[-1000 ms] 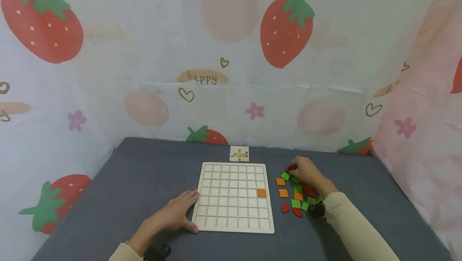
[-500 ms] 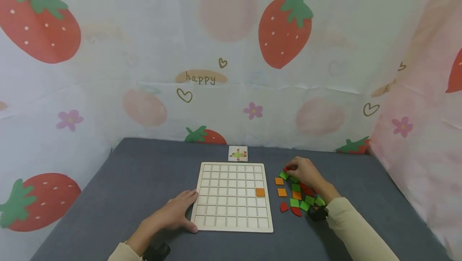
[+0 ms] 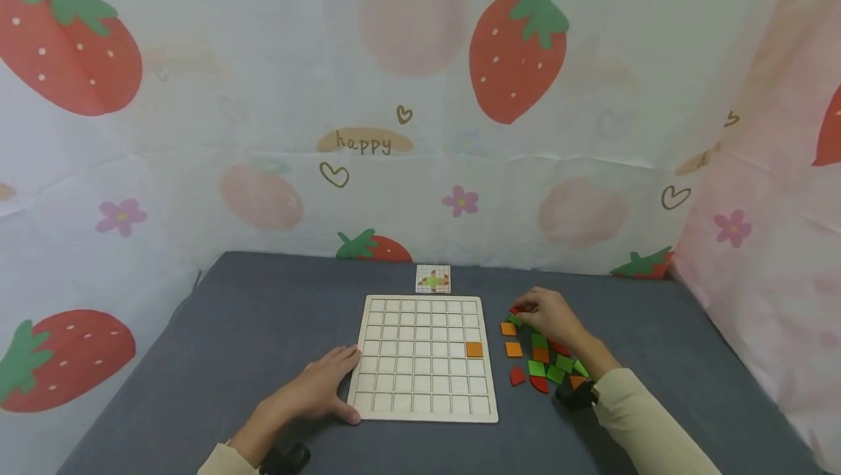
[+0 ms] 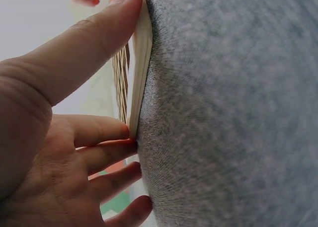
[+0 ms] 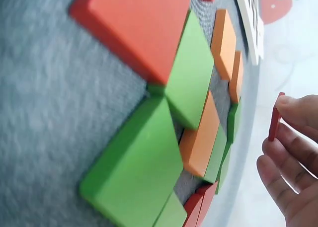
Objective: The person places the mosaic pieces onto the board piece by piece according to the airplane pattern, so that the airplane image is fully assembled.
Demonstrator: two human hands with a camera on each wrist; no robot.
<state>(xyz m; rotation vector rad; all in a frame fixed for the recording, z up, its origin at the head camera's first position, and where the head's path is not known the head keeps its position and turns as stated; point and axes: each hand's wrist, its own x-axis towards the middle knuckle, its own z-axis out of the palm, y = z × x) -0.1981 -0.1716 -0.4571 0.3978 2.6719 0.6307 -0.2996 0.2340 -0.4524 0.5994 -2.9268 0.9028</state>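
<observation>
The left hand [image 3: 320, 387] lies flat against the grid board's [image 3: 423, 358] left edge, steadying it, while right of the board the right hand [image 3: 548, 314] pinches a red tile [image 5: 274, 116] above the loose tiles [image 3: 542, 362] on the bench [image 3: 263, 314].

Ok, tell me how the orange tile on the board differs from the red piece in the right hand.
The orange tile lies flat in a cell of the grid board; the red piece is lifted off the cloth, pinched edge-on by the right hand. The orange tile sits alone and untouched, while the red piece hangs above the loose pile of tiles. One is orange, the other red. Both look like thin, flat wooden pieces.
</observation>
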